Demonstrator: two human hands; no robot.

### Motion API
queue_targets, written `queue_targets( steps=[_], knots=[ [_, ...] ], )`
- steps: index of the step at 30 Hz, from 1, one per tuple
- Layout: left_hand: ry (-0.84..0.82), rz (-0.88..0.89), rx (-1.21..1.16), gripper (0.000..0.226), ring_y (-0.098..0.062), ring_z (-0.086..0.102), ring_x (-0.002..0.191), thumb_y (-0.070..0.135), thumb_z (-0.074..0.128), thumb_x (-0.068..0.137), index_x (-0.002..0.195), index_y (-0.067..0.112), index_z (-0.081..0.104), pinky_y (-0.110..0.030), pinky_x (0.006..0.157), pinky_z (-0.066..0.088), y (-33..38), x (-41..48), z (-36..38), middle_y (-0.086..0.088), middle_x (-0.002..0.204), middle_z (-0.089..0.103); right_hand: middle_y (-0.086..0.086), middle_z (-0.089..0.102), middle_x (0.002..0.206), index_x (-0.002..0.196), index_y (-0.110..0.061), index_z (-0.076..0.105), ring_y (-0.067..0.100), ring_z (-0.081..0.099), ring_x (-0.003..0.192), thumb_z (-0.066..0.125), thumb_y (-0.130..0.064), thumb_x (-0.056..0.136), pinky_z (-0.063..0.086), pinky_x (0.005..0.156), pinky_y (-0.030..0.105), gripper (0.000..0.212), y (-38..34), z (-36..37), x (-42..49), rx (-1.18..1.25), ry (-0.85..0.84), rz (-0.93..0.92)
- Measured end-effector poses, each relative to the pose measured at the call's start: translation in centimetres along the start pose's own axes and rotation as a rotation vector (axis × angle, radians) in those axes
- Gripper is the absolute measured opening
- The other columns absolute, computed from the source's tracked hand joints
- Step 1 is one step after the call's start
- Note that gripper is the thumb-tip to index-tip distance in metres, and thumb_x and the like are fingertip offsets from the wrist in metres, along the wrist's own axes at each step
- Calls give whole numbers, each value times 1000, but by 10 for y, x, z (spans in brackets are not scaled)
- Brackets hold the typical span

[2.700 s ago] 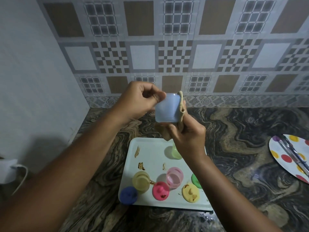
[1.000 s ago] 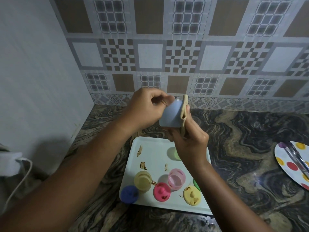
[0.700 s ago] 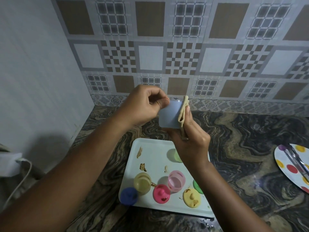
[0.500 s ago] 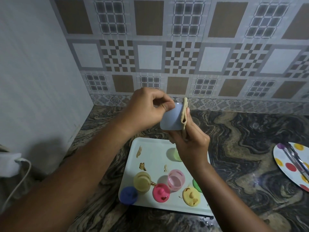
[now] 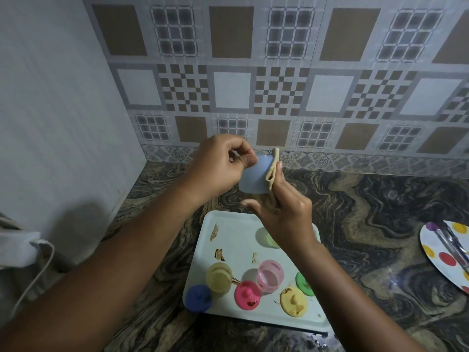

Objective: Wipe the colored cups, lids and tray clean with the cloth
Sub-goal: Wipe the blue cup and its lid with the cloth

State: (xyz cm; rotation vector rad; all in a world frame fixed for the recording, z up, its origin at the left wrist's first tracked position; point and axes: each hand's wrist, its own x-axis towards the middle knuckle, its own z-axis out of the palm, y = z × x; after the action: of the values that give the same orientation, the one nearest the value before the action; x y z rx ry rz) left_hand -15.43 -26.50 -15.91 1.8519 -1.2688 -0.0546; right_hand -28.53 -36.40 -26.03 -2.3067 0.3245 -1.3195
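Blue cup (image 5: pixel 253 177) in L hand (image 5: pixel 218 168); R hand (image 5: pixel 286 214) holds cloth (image 5: pixel 272 171) against it.

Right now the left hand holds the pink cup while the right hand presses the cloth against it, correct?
No: the head view shows the left hand holding the pale blue cup, not pink; the right hand does press the cloth against it.

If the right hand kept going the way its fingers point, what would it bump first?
Probably the tiled wall. The right hand points up and away, its fingers pressing the cloth against the blue cup beside them; nothing else shows ahead, though depth is unclear.
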Motion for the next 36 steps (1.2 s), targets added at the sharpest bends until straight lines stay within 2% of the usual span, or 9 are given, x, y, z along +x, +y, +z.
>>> queue_targets(
  steps=[4, 9, 14, 18, 21, 24, 27, 31, 36],
  knots=[
    [-11, -18, 7, 5, 13, 56, 70, 20, 74, 86, 83, 23, 72, 0, 62, 39, -8, 0, 1, 19, 78, 64, 28, 71, 114, 136, 9, 55, 40, 71, 94, 38, -47, 105, 41, 78, 7, 66, 3, -3, -1, 133, 2, 67],
    [-3, -45, 0, 4, 15, 58, 72, 20, 74, 87, 86, 24, 72, -1, 65, 42, -21, 3, 1, 21, 79, 65, 22, 71, 119, 126, 6, 66, 20, 72, 82, 46, -30, 103, 37, 77, -2, 46, 11, 7, 5, 125, 3, 101],
    [-8, -90, 20, 3, 6, 60, 75, 20, 73, 87, 89, 18, 74, -8, 68, 46, -40, 7, 4, 20, 81, 65, 14, 68, 127, 129, -1, 66, 17, 72, 95, 47, -28, 102, 41, 76, 1, 42, 27, 24, 13, 126, -29, 175],
    [-6, -118, 53, 7, -4, 64, 80, 19, 74, 87, 92, 14, 75, -15, 72, 49, -63, 12, 11, 9, 84, 68, 3, 77, 98, 136, -13, 62, -4, 62, 69, 47, -28, 106, 44, 59, 20, 37, 46, 42, 20, 144, -64, 370],
    [-16, -132, 111, 7, -8, 63, 78, 18, 74, 87, 92, 13, 76, -19, 73, 49, -87, 20, 23, 5, 86, 69, -5, 68, 79, 135, -11, 64, -6, 55, 58, 46, -26, 107, 40, 55, 18, 36, 62, 61, 23, 123, -101, 366],
    [-55, -166, 190, 7, -10, 60, 78, 16, 72, 88, 90, 10, 76, -25, 75, 46, -117, 31, 38, -2, 90, 72, 7, 74, 87, 125, -3, 66, 9, 67, 70, 48, -19, 105, 43, 61, 21, 31, 81, 83, 29, 101, -148, 301],
    [-93, -211, 259, 8, -13, 60, 80, 15, 72, 88, 89, 8, 76, -25, 76, 42, -147, 42, 54, -8, 93, 73, 18, 72, 91, 117, -1, 65, 33, 70, 75, 39, -36, 104, 44, 62, 32, 46, 103, 112, 36, 22, -222, 289],
    [-171, -289, 291, 13, -22, 67, 85, 19, 70, 89, 89, 8, 76, -35, 81, 53, -185, 54, 72, -9, 92, 74, 29, 65, 122, 129, 4, 59, 42, 67, 99, 42, -30, 106, 51, 78, 38, 45, 126, 141, 41, -59, -284, 311],
    [-226, -334, 318, 15, -28, 67, 92, 15, 68, 91, 90, 3, 77, -30, 84, 49, -219, 60, 93, -13, 99, 74, 31, 65, 123, 129, 7, 60, 46, 67, 104, 41, -28, 104, 52, 82, 41, 47, 136, 163, 44, -109, -316, 385]
  ],
)
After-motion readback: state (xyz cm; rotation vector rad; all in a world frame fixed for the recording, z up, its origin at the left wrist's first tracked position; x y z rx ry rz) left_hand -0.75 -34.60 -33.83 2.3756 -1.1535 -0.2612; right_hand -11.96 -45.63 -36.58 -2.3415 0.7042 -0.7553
